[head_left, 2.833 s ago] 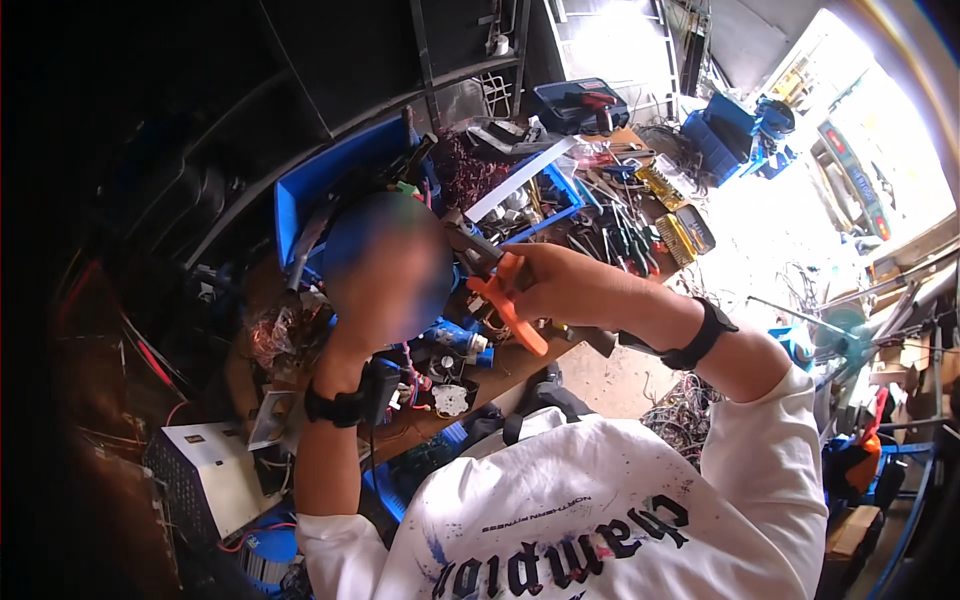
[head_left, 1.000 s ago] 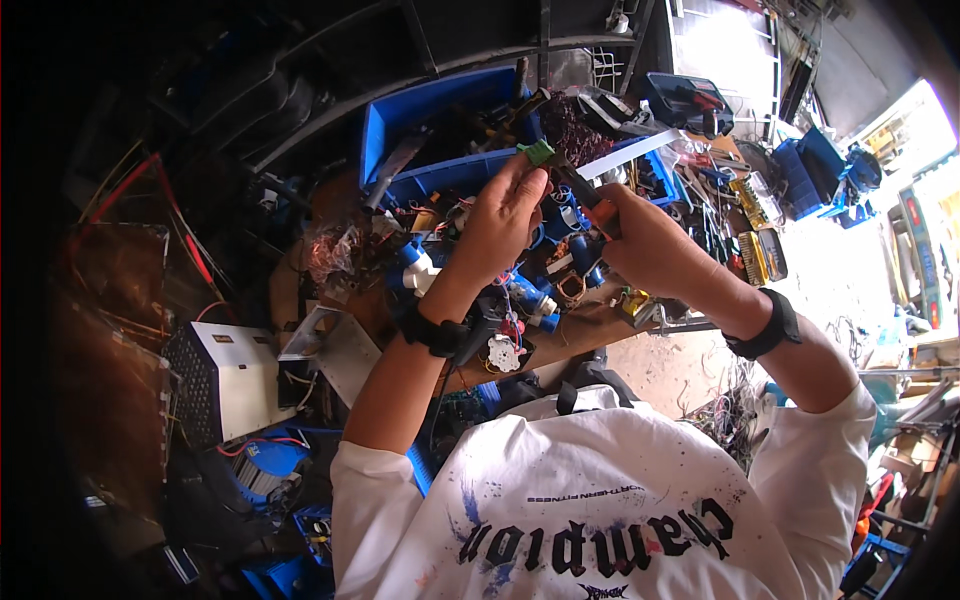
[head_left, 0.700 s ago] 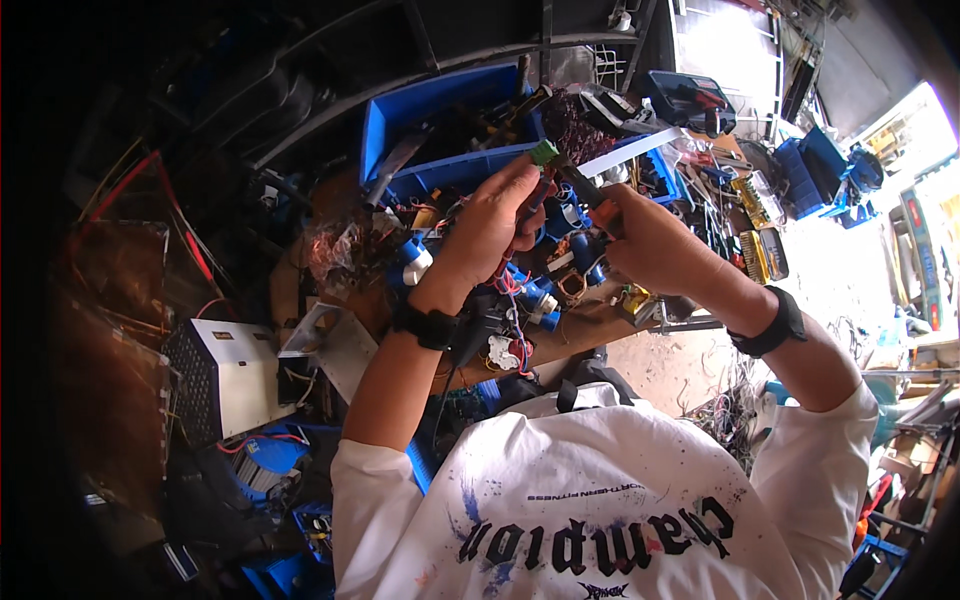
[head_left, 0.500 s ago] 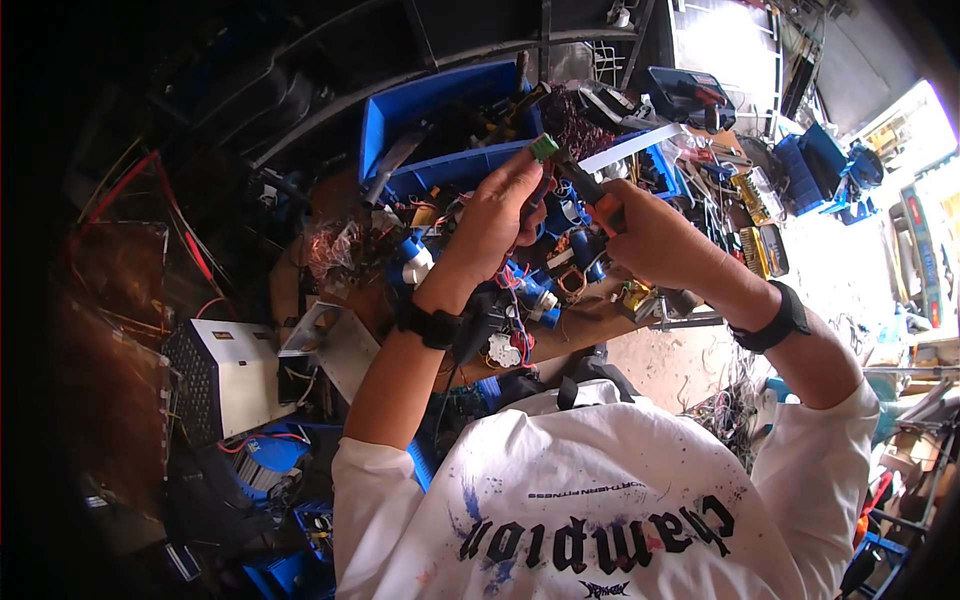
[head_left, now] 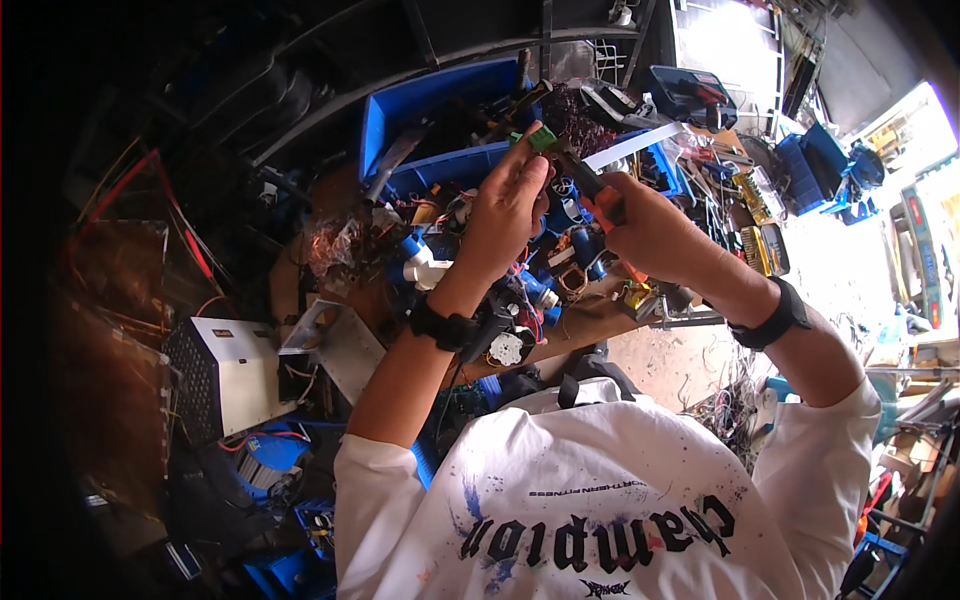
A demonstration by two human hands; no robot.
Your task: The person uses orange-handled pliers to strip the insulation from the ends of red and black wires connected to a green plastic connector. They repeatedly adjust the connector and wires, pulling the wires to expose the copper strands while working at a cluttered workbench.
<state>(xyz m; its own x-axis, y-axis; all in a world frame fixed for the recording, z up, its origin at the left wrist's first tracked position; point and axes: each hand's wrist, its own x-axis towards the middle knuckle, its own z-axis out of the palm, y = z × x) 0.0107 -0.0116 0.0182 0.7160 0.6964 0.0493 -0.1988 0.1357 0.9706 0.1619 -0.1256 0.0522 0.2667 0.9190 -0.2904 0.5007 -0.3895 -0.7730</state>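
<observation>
My left hand [head_left: 508, 205] is closed, thumb and fingers pinching a small green block [head_left: 541, 138] at its fingertips; its exact kind is too small to tell. My right hand [head_left: 645, 230] grips pliers [head_left: 605, 203] with orange and dark handles. The dark jaws point up and left, right by the green block; whether they touch it I cannot tell. Both hands are raised over a cluttered bench, just in front of a large blue bin [head_left: 376, 125]. Under my hands lie loose wires, a copper coil [head_left: 572, 282] and a blue and white plug-like fitting [head_left: 422, 268].
The wooden bench edge [head_left: 590, 312] runs below my hands. A white metal case [head_left: 238, 375] with a perforated side stands at the left. An open dark tool case [head_left: 690, 95] lies at the back, blue bins [head_left: 815, 170] at the right. Copper-coloured scrap in clear plastic [head_left: 335, 245] sits left.
My left hand has turned and shifted slightly, so its thumb shows more and the green block lies at a different angle. The pliers stay in my right hand, nearly in place.
</observation>
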